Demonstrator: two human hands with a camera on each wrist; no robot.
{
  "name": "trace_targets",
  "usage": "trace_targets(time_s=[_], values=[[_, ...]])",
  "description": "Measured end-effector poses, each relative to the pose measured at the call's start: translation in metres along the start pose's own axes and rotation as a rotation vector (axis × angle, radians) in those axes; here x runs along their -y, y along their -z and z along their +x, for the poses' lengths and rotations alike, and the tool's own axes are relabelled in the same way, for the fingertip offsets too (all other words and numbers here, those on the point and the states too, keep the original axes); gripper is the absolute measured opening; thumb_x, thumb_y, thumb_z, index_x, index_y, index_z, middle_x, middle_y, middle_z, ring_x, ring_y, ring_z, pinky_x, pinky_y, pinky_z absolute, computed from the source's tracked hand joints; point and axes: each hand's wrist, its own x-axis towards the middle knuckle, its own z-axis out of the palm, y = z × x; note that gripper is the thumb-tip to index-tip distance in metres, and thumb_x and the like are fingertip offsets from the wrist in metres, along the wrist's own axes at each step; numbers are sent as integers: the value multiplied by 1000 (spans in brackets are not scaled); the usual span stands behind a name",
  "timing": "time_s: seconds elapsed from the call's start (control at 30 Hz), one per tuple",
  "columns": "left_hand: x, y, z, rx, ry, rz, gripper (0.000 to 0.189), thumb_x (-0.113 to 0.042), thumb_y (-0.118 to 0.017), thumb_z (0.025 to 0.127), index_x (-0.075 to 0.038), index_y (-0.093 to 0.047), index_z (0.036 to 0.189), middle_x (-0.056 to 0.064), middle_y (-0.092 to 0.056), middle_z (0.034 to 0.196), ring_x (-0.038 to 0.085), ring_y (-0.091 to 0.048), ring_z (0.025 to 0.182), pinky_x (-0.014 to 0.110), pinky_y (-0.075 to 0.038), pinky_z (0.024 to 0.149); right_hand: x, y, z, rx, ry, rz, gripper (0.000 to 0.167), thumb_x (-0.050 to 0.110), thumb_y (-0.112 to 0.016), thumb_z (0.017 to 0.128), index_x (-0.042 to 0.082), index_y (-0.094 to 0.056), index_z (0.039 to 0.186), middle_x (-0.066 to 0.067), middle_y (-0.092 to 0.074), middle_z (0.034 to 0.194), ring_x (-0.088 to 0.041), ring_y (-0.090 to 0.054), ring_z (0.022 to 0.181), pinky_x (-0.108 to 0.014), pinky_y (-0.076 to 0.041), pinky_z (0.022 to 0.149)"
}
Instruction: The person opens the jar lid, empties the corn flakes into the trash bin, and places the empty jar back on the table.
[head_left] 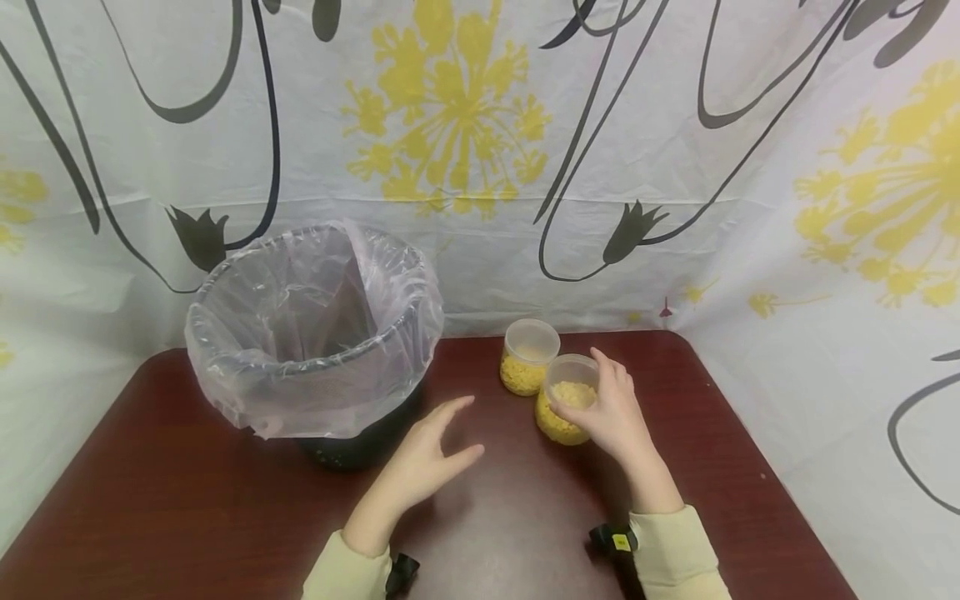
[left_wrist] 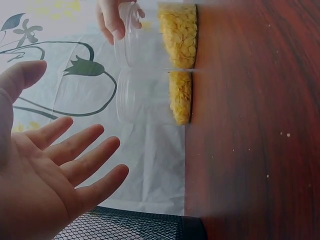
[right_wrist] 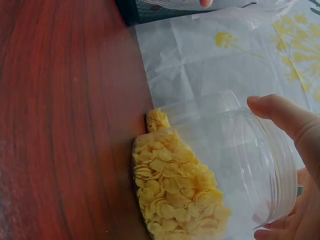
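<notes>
Two clear plastic jars with yellow cornflakes stand upright side by side on the table. My right hand (head_left: 617, 414) holds the nearer jar (head_left: 557, 423) near its open rim, thumb on one side and fingers on the other. In the right wrist view this jar (right_wrist: 172, 190) shows flakes heaped higher along one side. Behind it and slightly left is the farther jar (head_left: 522, 375), with a lower layer of flakes (left_wrist: 180, 98). My left hand (head_left: 423, 458) hovers left of the jars, fingers spread and apart from everything, palm toward them.
A dark mesh bin (head_left: 360, 446) lined with a translucent plastic bag (head_left: 300, 400) stands on the left of the dark red wooden table (head_left: 225, 517). A patterned white curtain (head_left: 480, 275) hangs behind the table and along its sides.
</notes>
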Motion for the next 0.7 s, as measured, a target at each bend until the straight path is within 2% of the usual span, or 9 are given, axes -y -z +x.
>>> trace_targets(time_s=[0.33, 0.5, 0.7], values=[[0, -1, -1, 38, 40, -24, 71, -28, -75, 82, -9, -43, 143, 11, -48, 140, 24, -42, 130, 44, -35, 105, 7, 2, -3, 57, -7, 11, 107, 45, -86, 62, 2, -33, 144, -22, -43, 131, -37, -41, 117, -56, -40, 92], [0, -2, -2, 73, 80, -15, 77, -33, -76, 82, -9, -39, 145, 10, -43, 144, 24, -38, 132, 43, -32, 107, 15, 5, -7, 91, -8, 23, 108, 49, -86, 62, 4, -32, 145, -20, -44, 132, -35, -42, 117, -55, -41, 91], [0, -4, -2, 89, 99, -16, 80, -34, -76, 81, -8, -38, 146, 10, -41, 146, 25, -35, 134, 44, -30, 108, 28, 11, -11, 121, -1, 58, 107, 48, -86, 63, 6, -32, 145, -17, -44, 134, -32, -43, 118, -53, -41, 92]])
